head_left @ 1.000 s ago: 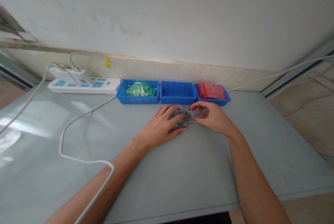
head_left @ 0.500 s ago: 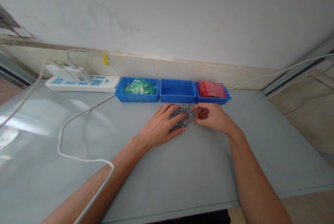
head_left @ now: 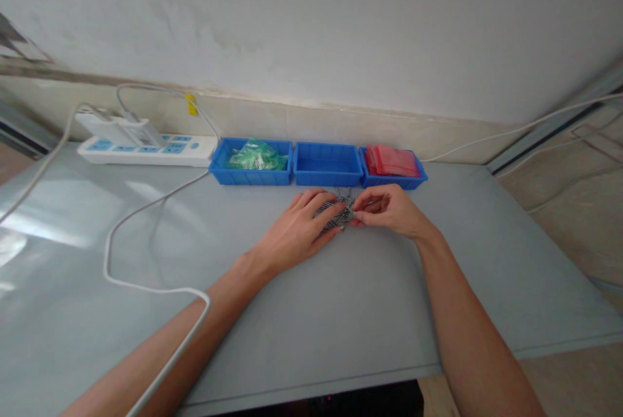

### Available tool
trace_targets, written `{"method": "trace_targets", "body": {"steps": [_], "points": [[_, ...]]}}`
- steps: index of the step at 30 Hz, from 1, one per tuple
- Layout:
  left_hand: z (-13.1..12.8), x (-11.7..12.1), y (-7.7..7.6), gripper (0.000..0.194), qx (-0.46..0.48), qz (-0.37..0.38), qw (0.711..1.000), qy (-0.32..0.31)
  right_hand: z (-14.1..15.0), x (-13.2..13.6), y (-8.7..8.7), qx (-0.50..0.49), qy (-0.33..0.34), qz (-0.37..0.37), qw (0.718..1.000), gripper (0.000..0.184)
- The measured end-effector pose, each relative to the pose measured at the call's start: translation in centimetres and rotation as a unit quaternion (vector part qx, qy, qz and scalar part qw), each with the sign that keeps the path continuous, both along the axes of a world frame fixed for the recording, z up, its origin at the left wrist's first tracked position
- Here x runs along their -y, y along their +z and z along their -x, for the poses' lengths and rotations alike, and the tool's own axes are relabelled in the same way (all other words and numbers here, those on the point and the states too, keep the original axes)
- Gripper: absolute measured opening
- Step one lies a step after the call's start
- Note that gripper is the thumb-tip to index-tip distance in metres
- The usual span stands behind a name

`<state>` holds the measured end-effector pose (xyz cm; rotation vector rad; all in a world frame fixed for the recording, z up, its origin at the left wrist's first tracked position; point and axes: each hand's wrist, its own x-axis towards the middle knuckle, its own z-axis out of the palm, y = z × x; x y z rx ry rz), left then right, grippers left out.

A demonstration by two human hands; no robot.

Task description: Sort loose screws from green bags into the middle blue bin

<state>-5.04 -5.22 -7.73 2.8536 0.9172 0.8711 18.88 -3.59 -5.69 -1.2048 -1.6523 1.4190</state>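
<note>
two hands work close together over one heap of thin metal pieces [head_left: 342, 216], which lies on the tabletop [head_left: 331, 320] just in front of the middle blue bin [head_left: 328, 178]. the left hand [head_left: 302, 229] lies palm down across the heap, its grip loose, fingers a little apart and touching the metal. the right hand [head_left: 392, 209] comes in from the other side, thumb and forefinger nearly together at the edge of the heap; whether a piece is pinched in that grip i cannot tell.

the pieces are grey, straight and slender, with a dull shine, lying criss-cross. the tabletop is smooth and pale grey. the three bins are ribbed plastic, set in a row against a cream tiled strip [head_left: 311, 122]: the left blue bin [head_left: 250, 177] has crumpled, shiny green film [head_left: 257, 156] in it, the right blue bin [head_left: 396, 181] a stack of flat red sheets [head_left: 393, 161].

much of the heap is hidden beneath the left fingers, and its single pieces blur. the white cable [head_left: 141, 286] crosses over the left forearm and runs out of view; a black object [head_left: 377, 399] is cut off at the bottom edge.
</note>
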Motion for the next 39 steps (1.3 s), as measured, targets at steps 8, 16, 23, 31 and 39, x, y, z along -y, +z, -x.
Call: {"method": "trace_targets", "body": {"steps": [8,16,23,31,39], "points": [[0.2,-0.2,0.1,0.019,0.063,-0.027,0.997,0.022,0.6,0.2,0.1,-0.024,0.017,-0.008,1.0,0.016],[0.4,-0.3,0.2,0.019,0.075,-0.041,0.996,0.033,1.5,0.2,-0.1,-0.075,0.045,-0.006,0.996,0.019],[0.6,-0.4,0.5,0.015,0.078,-0.086,0.993,0.021,1.6,0.0,-0.7,-0.089,0.051,-0.006,0.995,0.024],[0.8,-0.5,0.4,0.018,0.065,-0.074,0.994,0.037,2.0,-0.1,-0.6,-0.088,0.042,-0.01,0.995,0.028],[0.9,-0.6,0.4,0.019,0.058,-0.049,0.996,0.045,2.6,0.1,-0.4,-0.091,0.037,0.003,0.995,0.032]]}}
